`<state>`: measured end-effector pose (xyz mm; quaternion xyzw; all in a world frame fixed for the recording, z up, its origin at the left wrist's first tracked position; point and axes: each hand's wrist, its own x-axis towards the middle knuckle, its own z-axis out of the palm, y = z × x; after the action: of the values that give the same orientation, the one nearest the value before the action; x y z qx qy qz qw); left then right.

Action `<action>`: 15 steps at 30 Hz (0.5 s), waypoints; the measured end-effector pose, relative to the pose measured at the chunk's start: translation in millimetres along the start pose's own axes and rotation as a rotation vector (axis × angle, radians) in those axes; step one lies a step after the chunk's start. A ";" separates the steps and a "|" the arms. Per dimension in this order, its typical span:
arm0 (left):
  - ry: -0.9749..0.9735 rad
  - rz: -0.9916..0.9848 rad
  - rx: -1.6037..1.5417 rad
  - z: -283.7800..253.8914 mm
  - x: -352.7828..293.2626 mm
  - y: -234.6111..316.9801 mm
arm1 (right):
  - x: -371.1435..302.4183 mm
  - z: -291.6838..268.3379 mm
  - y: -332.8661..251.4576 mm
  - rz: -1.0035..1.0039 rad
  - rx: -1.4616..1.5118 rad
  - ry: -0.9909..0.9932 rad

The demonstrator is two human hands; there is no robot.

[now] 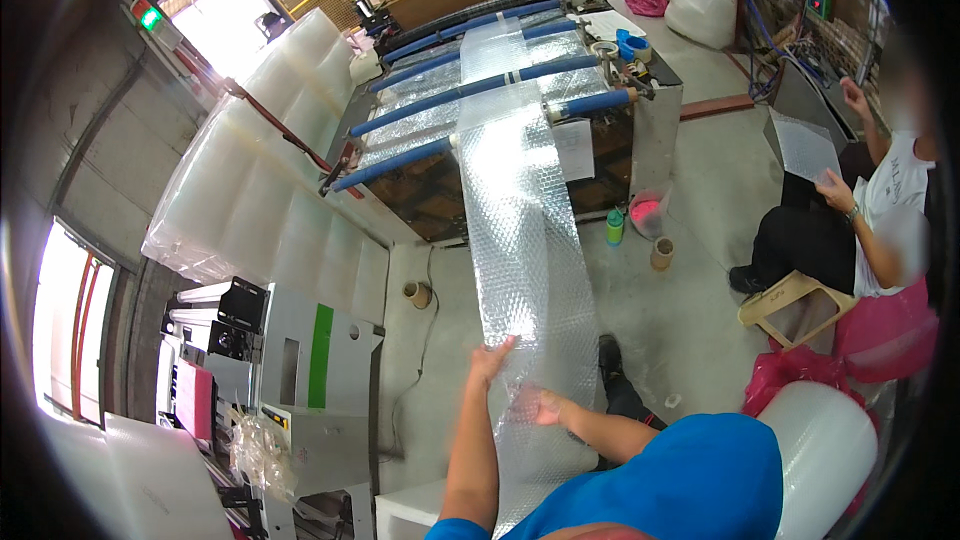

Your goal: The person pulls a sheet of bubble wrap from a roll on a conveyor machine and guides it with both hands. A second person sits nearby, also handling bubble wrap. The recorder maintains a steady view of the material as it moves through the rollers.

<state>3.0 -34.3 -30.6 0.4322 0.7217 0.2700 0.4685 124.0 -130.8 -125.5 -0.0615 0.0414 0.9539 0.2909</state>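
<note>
While a long strip of clear bubble wrap [520, 230] runs down from the blue rollers of the machine [500, 90] toward the person, both bare hands meet it at its near end above the concrete floor [690, 320]. The left hand [490, 360] lies on the strip's left edge, fingers [503, 345] stretched and slightly apart, flat against the film rather than closed around it. The right hand [538, 406] shows through the film from beneath, fingers spread open against it. At the floor's right edge a seated person [870, 230] holds a separate bubble sheet [805, 145]. A cardboard core [661, 254] stands near the machine's base.
</note>
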 end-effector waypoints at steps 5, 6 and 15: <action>-0.169 -0.053 0.055 14.0 -9.9 0.5 | -15.2 -79.1 54.9 0.281 -0.766 0.543; -0.096 -0.010 0.030 10.1 -11.5 -4.1 | -26.1 -93.6 59.1 0.416 -1.072 0.715; -0.122 -0.053 -0.071 6.5 -17.8 -5.8 | -44.6 0.1 -163.1 -1.144 -1.068 1.108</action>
<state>10.1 -52.9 -30.1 0.4118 0.6929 0.2562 0.5335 252.0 -20.3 -126.2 -0.6393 -0.3034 0.3957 0.5854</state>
